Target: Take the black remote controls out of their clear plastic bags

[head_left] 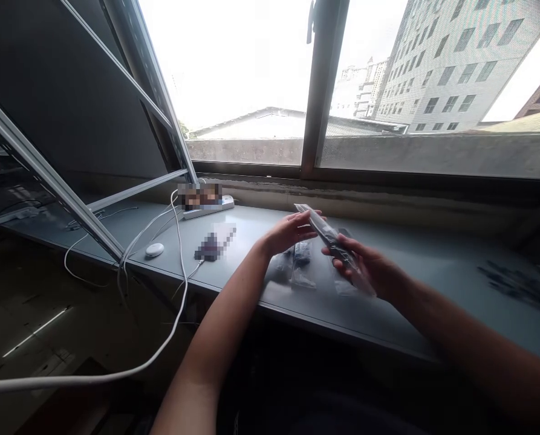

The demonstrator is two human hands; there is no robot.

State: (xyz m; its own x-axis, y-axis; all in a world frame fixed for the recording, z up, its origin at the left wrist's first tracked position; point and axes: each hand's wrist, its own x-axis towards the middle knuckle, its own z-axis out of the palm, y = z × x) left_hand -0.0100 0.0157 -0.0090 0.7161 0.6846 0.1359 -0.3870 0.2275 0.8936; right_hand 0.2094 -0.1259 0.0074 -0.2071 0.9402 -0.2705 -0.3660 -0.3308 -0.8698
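Note:
My right hand (364,263) grips a clear plastic bag (328,231), held tilted above the table; what is inside cannot be made out. My left hand (288,234) is at the bag's far end, fingers stretched out and partly behind the plastic, so whether they press on it is hard to tell. Below the hands, a small clear packet with dark contents (303,257) lies on the grey table (415,302). Another clear packet (343,286) is partly hidden under my right hand.
Several dark items (519,284) lie blurred at the right. To the left are a blurred-out phone-like object (214,243) on a cable, a white round device (154,249), a power strip (210,207), loose white cables (181,254) and a slanted metal frame (61,181). Windows stand behind.

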